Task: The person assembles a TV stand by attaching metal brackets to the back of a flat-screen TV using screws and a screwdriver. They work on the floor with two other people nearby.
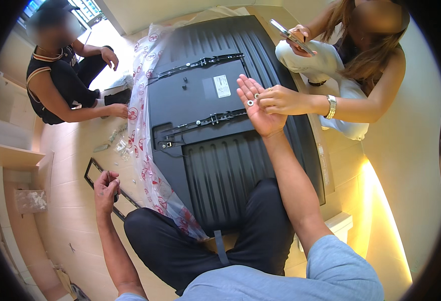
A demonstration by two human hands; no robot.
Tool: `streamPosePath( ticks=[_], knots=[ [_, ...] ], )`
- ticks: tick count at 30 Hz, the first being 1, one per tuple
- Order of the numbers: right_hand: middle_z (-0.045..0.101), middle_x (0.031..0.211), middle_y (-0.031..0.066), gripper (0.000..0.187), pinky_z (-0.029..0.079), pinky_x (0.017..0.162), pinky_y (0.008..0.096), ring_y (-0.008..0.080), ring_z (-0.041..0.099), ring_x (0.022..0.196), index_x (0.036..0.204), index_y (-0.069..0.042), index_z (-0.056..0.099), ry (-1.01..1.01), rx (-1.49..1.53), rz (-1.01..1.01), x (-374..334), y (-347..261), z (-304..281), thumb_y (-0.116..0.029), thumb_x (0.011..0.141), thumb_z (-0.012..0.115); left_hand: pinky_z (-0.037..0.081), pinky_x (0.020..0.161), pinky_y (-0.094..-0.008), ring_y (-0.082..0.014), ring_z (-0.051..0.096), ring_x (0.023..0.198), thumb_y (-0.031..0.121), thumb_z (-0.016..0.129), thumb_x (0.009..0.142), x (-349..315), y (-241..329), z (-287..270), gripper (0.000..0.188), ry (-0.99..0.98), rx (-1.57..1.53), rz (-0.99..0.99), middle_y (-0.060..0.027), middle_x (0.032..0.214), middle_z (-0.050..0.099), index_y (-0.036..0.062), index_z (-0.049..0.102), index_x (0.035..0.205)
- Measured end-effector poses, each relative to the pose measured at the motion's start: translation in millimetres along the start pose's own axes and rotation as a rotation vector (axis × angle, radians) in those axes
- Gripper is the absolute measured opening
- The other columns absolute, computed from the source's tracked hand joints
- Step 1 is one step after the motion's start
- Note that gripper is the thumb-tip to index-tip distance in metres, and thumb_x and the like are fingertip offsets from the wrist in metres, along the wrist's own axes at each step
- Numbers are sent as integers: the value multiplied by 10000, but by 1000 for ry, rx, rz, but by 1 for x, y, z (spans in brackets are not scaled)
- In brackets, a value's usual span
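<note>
Nearest are the wearer's dark trousers (153, 241), knees bent apart at the end of a large black ribbed panel (215, 173). Out to the left, over a slim black frame (88, 167) on the pale floor (67, 155), the left hand (106, 189) has its fingers curled inward; a small dark thing (115, 198) shows under them, though whether they grip it I cannot tell. Clear plastic sheeting (139, 100) with red printed marks runs along the panel's left edge, and small loose hardware (122, 146) lies on the floor beside it. The right hand (264, 114) reaches out over the panel, palm up, fingers extended and released, with one small pale ring (250, 103) resting on it and a second ring (256, 96) at the pinched fingertips of the watch-wearing hand (286, 101) of a co-worker (383, 95). That co-worker, on the right, holds a phone (284, 31) in the other hand (303, 34). On the panel are two black rails (200, 63) and a white label (222, 86); at far left another person (52, 90) crouches, one hand (118, 111) at the sheeting's edge
</note>
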State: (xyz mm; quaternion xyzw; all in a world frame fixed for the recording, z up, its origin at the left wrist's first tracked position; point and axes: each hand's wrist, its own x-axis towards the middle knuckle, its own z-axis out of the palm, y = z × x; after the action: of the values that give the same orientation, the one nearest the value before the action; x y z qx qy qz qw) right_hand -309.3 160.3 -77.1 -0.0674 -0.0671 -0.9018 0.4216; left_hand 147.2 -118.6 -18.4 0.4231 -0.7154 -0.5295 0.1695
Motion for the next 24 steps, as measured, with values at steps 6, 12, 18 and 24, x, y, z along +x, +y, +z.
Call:
streamPosePath(
  ticks=[6, 12, 18, 24],
  knots=[
    [40, 1719, 262, 961, 106, 1313, 512, 401, 63, 1603, 1626, 50, -46, -11, 47, 6, 0, -1, 1, -450, 1010, 497, 368, 568, -228, -42, 468, 635, -77, 625, 880, -40, 137, 87, 99, -198, 308, 328, 13, 769, 569, -17, 641, 957],
    [81, 1712, 271, 982, 147, 1305, 538, 419, 117, 1592, 1626, 53, -19, 27, -10, -15, 0, -3, -2, -485, 1004, 517, 515, 673, -378, -295, 642, 722, -32, 653, 820, -61, 161, 166, 227, -507, 541, 556, -124, 828, 625, 12, 664, 1042],
    [119, 1707, 275, 1113, 147, 1305, 554, 423, 140, 1588, 1628, 57, 35, -7, 184, 51, 1, -8, -3, -495, 890, 661, 560, 831, -486, -393, 697, 949, 71, 653, 832, -79, 159, 171, 341, -721, 768, 463, -177, 1035, 720, 33, 653, 1172],
    [91, 1710, 280, 1001, 117, 1314, 552, 415, 105, 1596, 1626, 60, 36, 0, 166, 47, 5, 2, -8, -384, 935, 608, 564, 810, -488, -391, 700, 937, 81, 657, 832, -102, 167, 155, 351, -761, 907, 340, -178, 1024, 724, 49, 659, 1181]
  ],
)
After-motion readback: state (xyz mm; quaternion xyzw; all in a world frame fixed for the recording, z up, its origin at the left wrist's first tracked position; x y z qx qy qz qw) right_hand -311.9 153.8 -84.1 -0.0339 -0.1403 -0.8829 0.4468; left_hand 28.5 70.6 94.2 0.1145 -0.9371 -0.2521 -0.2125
